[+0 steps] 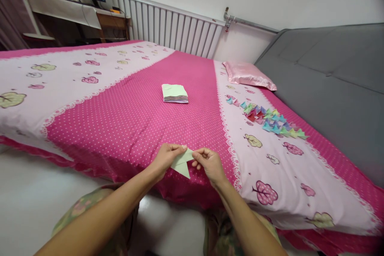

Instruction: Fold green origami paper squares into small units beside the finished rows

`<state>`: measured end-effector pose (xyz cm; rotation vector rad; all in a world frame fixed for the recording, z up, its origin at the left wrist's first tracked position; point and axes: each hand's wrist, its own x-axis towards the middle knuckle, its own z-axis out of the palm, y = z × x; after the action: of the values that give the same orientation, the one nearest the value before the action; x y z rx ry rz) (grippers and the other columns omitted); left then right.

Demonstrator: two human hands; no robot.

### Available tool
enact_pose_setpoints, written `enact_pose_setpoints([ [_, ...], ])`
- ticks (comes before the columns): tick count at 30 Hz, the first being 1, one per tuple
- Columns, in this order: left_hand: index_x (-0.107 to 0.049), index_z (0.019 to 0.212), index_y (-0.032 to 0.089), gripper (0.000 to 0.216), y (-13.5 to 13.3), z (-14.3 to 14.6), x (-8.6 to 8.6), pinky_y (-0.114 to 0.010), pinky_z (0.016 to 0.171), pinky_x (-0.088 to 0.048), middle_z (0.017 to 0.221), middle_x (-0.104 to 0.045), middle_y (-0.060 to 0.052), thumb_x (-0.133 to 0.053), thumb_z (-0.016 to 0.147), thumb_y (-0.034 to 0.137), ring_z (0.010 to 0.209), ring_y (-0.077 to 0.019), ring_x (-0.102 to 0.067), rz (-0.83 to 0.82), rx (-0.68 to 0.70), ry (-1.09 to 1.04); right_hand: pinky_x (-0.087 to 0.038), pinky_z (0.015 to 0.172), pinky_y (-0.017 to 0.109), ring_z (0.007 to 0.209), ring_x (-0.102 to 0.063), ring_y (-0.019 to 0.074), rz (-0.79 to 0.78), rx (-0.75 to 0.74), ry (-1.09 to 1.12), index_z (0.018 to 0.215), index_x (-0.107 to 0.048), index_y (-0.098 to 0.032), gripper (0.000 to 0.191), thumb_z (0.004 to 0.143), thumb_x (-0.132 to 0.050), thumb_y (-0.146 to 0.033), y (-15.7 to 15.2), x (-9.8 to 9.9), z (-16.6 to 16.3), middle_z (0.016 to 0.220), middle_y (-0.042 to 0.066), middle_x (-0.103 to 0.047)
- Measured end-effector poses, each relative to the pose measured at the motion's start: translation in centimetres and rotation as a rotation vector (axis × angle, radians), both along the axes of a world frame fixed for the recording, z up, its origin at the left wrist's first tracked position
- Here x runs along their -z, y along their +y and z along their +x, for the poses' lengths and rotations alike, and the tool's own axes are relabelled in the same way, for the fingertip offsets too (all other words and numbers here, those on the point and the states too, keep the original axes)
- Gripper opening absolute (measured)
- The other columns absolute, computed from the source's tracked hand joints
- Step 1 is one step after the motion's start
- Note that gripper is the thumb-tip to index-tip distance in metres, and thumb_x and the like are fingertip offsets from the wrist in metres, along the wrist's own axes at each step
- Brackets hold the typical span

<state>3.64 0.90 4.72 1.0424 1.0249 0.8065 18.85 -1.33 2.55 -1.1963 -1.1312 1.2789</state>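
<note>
The left hand [168, 157] is hiding one side of the folded pale-green paper [181, 165] it is pinching; the right hand [211, 165], half curled, is pinching the opposite corner. Both are holding it over the near edge of the bed [132, 124].

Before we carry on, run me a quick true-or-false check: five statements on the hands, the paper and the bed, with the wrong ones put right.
1. The left hand and the right hand both hold the folded pale green sheet. True.
2. The paper stack lies on the floor. False: the paper stack lies on the bright pink dotted band of the bedspread.
3. The small folded paper pieces are in several colors. True.
4. The pillow is black. False: the pillow is pink.
5. The top of the paper stack is pale green. True.
</note>
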Motion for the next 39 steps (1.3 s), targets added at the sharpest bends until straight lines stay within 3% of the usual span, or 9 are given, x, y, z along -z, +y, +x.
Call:
enact_pose_setpoints([
  [7,-0.062,0.061,0.011,0.031,0.1,0.1,-0.2,-0.022,0.043,-0.031,0.053,-0.059,-0.005,-0.060,0.068,0.042,0.041,-0.0099,-0.045,-0.020,-0.006,-0.041,-0.041,0.045,0.020,0.044,-0.053,0.0085,0.020,-0.022,0.037,0.076,-0.061,-0.014,0.025,0.070,-0.062,-0.038,0.2,0.1,0.4,0.053,0.000,-0.062],
  [16,-0.054,0.047,0.012,0.029,-0.1,0.2,-0.8,-0.022,0.042,-0.029,0.042,-0.050,0.000,-0.062,0.066,0.033,0.039,-0.0083,-0.041,-0.012,-0.034,-0.017,-0.042,0.047,0.019,0.046,-0.054,0.0085,0.031,-0.014,0.101,0.089,-0.059,-0.015,0.027,0.073,-0.060,-0.036,0.1,-0.3,0.7,0.054,-0.001,-0.061],
  [22,-0.060,0.056,0.010,0.031,0.0,0.1,-0.6,-0.022,0.044,-0.033,0.049,-0.056,-0.003,-0.059,0.069,0.038,0.042,-0.0100,-0.046,0.029,0.016,-0.042,-0.041,0.046,0.017,0.049,-0.056,0.0084,-0.018,0.001,0.156,0.092,-0.056,-0.015,0.030,0.070,-0.064,-0.035,0.0,-0.3,0.6,0.057,-0.002,-0.061],
  [32,-0.062,0.061,0.010,0.029,-0.1,0.4,0.0,-0.021,0.048,-0.037,0.053,-0.058,-0.002,-0.064,0.066,0.038,0.046,-0.0088,-0.049,0.090,0.036,-0.076,-0.048,0.065,0.030,0.066,-0.061,0.0154,-0.081,-0.031,0.282,0.080,-0.061,-0.014,0.027,0.059,-0.073,-0.027,-0.3,0.6,-0.5,0.074,0.003,-0.067],
  [39,-0.064,0.069,0.010,0.024,0.5,0.0,0.6,-0.022,0.051,-0.041,0.057,-0.062,-0.003,-0.070,0.058,0.030,0.049,-0.0106,-0.054,0.228,0.056,0.104,-0.042,0.051,0.022,0.052,-0.054,0.0103,-0.030,-0.060,0.180,0.066,-0.058,-0.016,0.022,0.057,-0.074,-0.027,-0.4,0.5,-0.1,0.060,-0.003,-0.061],
])
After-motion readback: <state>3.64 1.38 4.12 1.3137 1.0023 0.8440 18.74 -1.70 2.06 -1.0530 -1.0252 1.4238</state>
